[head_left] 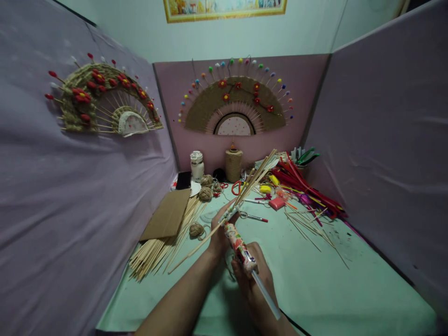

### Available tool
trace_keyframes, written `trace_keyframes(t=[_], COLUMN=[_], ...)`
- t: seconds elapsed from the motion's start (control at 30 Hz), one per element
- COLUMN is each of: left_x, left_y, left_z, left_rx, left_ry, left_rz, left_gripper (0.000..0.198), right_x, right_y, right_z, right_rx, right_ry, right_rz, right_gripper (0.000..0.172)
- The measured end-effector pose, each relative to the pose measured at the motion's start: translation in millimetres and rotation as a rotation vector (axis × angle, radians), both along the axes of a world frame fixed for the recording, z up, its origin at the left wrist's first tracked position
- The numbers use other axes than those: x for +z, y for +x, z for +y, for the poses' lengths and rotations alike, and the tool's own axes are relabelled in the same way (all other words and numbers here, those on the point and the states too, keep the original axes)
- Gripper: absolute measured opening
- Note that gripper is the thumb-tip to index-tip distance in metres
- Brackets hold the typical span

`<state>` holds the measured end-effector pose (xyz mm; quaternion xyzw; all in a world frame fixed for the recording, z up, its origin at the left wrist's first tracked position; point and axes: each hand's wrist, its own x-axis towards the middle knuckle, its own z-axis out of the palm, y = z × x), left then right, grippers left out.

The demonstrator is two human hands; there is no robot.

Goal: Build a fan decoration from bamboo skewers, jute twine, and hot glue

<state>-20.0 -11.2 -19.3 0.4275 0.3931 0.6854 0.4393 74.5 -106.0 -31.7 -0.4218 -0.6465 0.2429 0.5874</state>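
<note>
Near the middle of the head view, my left hand [221, 233] is closed around a fan-like bunch of thin wooden sticks [255, 179], which points up and to the right. One stick [196, 248] angles down to the left from that hand. My right hand [257, 273] grips a floral-patterned glue gun [241, 247], with a clear glue stick [266, 295] coming out of its rear. The gun's tip is close to the base of the sticks; whether it touches them I cannot tell.
Cardboard [168, 214] lies over loose sticks [150, 259] at left. Behind stand a twine spool [234, 165] and a white jar [197, 166]. Red strips [301, 182] and scattered sticks [315, 228] lie at right. A decorated fan [199, 109] hangs on the back panel.
</note>
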Motion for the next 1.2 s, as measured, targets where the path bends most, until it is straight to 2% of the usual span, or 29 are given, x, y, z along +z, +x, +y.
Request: trace_keyframes(t=[0.13, 0.3, 0.57, 0.73, 0.93, 1.1, 1.2], left_x=[4.2, 2.7, -5.8, -4.3, 2.3, -5.2, -5.2], left_y=[-0.5, 0.7, -1.5, -1.4, -0.2, -2.0, -5.3], left_z=[0.7, 2.5, 9.9, 7.0, 2.8, 7.5, 9.1], left_rx=[-0.058, -0.059, 0.017, -0.006, 0.108, 0.151, 0.171], left_ry=[0.118, 0.099, 0.147, 0.149, 0.119, 0.079, 0.055], left_rz=[0.124, 0.134, 0.148, 0.155, 0.285, 0.262, 0.26], left_gripper=[0.032, 0.032, 0.034, 0.032, 0.033, 0.037, 0.033], right_x=[-0.6, -3.2, -3.7, -2.1, 2.0, 11.2, 15.7], right_y=[-0.8, 0.6, -0.6, -0.2, 4.1, 5.6, 23.9], right_z=[-0.1, 0.7, -0.4, -1.2, -2.6, -13.8, -9.7], right_rx=[-0.015, -0.005, 0.009, 0.011, 0.099, 0.213, 0.108], right_ry=[0.014, 0.024, 0.012, -0.007, -0.087, -0.133, -0.125], right_rz=[-0.014, -0.042, -0.056, -0.068, -0.07, -0.003, -0.012], right_gripper=[0.029, 0.03, 0.03, 0.03, 0.028, 0.028, 0.029])
